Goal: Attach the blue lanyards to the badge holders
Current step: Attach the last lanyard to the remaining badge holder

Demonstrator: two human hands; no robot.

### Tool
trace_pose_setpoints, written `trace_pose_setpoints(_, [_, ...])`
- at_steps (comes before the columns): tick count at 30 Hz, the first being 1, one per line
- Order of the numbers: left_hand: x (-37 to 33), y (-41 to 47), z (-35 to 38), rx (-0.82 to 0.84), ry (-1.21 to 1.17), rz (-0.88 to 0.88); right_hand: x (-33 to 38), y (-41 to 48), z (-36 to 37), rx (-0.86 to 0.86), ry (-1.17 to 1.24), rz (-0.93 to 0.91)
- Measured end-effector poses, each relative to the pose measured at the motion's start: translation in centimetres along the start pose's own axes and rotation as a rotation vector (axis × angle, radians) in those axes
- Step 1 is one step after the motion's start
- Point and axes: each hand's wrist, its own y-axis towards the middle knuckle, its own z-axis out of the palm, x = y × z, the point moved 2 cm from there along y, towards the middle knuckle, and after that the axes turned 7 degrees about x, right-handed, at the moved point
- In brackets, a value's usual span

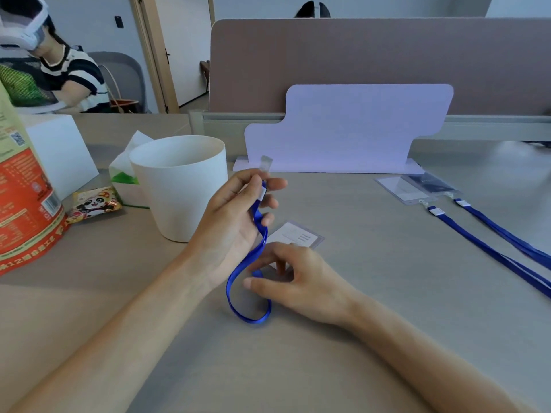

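Observation:
My left hand (238,213) is raised over the table and pinches the clip end of a blue lanyard (247,263); a clear tab sticks up above the fingertips. The strap hangs down and loops on the table by my right hand (293,277). That hand rests on the table with curled fingers touching the strap and the near edge of a clear badge holder (298,235) with a white card inside. At the right lie two more badge holders (417,186) with blue lanyards (489,242) clipped to them.
A white bucket (182,186) stands left of my hands, with a tissue pack (125,174), a snack packet (94,204) and an orange bag (21,198) beyond. A lilac board (348,129) stands against the desk divider (357,55). Another person sits far left.

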Motion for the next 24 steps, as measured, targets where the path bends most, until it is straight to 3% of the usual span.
trace_pose_setpoints(7, [0.7,0.2,-1.0,-0.055,0.011,-0.019,0.8,0.2,0.3,0.002,0.184,0.044])
trace_pose_setpoints(12, [0.5,0.4,-1.5,-0.091,0.027,-0.009,1.6,0.6,0.3,-0.129,0.278,0.090])
trace_pose_setpoints(15, [0.0,0.6,-2.2,-0.110,0.022,0.023,1.8,0.4,-0.9,-0.213,0.466,0.131])
trace_pose_setpoints(20, [-0.8,0.6,-2.4,-0.122,0.067,0.044,2.4,-0.3,-3.3,-0.272,0.822,0.046])
trace_pose_setpoints(24, [-1.2,-0.1,-3.0,-0.019,0.609,0.020,3.2,-0.3,-5.1,-0.334,0.989,0.009])
